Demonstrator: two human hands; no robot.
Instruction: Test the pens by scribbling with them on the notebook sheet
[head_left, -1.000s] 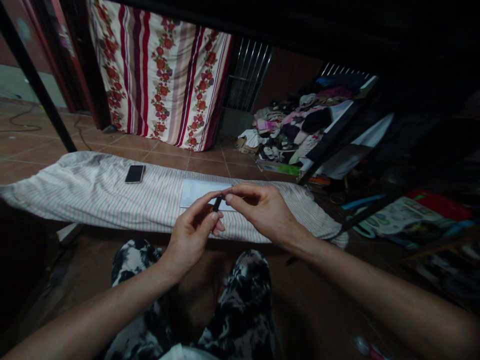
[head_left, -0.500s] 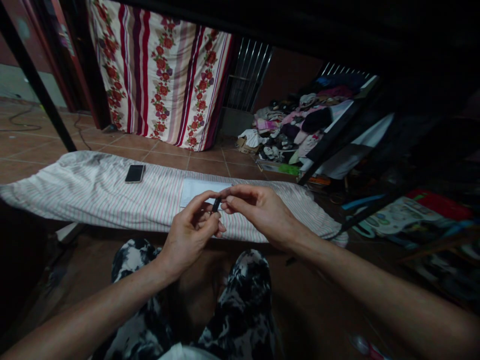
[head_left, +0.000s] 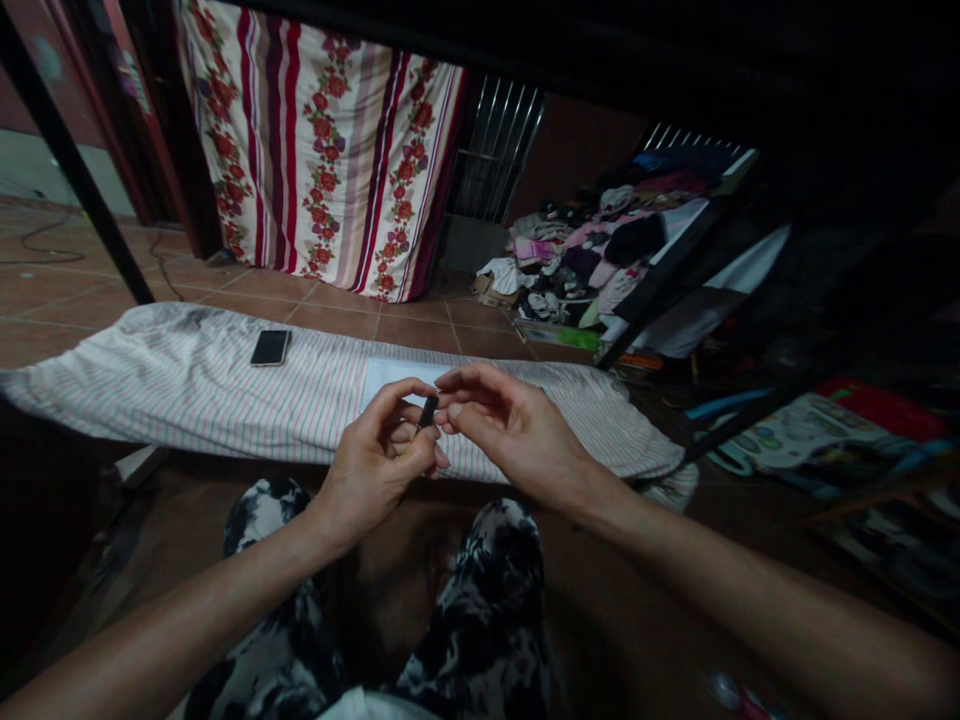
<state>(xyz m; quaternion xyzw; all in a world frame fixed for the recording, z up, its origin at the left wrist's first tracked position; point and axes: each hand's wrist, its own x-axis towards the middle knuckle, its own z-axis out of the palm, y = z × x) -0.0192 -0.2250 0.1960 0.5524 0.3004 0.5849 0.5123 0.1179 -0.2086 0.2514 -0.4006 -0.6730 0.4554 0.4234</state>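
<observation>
In the head view, the left hand (head_left: 381, 458) pinches a black stick (head_left: 428, 411) over the striped cloth (head_left: 247, 405), the right hand (head_left: 529, 430) just beside it, grip unclear; the stick seems light, stiff, best held around its middle.

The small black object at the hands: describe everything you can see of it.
The small black object is short, narrow and bar-like; its material and finer parts are too small and dim to tell. It tilts, upper end leaning toward the picture's right. The left hand holds it between thumb and fingers, above the striped cloth. The right hand is close beside it, contact unclear.
</observation>
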